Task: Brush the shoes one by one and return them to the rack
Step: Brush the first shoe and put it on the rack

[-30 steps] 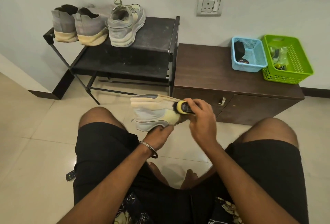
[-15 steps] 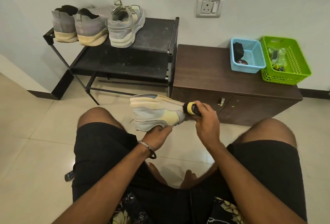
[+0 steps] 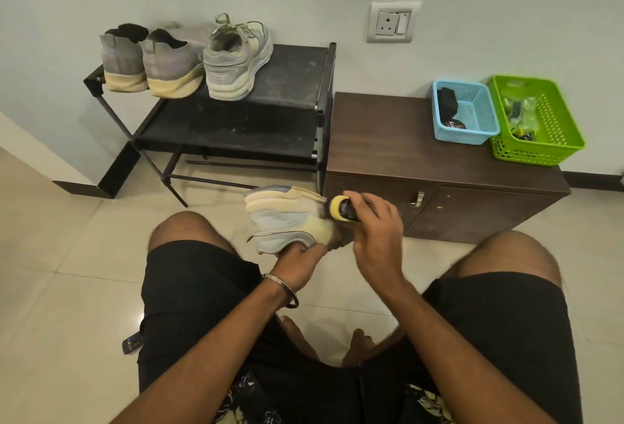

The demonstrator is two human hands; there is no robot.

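Head view: I see the left hand point(image 3: 299, 260) holding the pale sneaker point(image 3: 287, 217) from below, fingers curled under it, probably so its side turns up for brushing. The right hand point(image 3: 374, 231) grips the yellow brush point(image 3: 341, 209) against the shoe's end. This shoe is above the floor, between the knees; three others wait on the rack point(image 3: 290, 86).

The left hand point(image 3: 299, 260) holds a pale sneaker point(image 3: 287, 219) from below; the right hand point(image 3: 374, 231) presses a yellow-tipped brush point(image 3: 341, 209) against its toe. 3 shoes point(image 3: 189, 59) sit along the rack's point(image 3: 290, 86) top-left edge.
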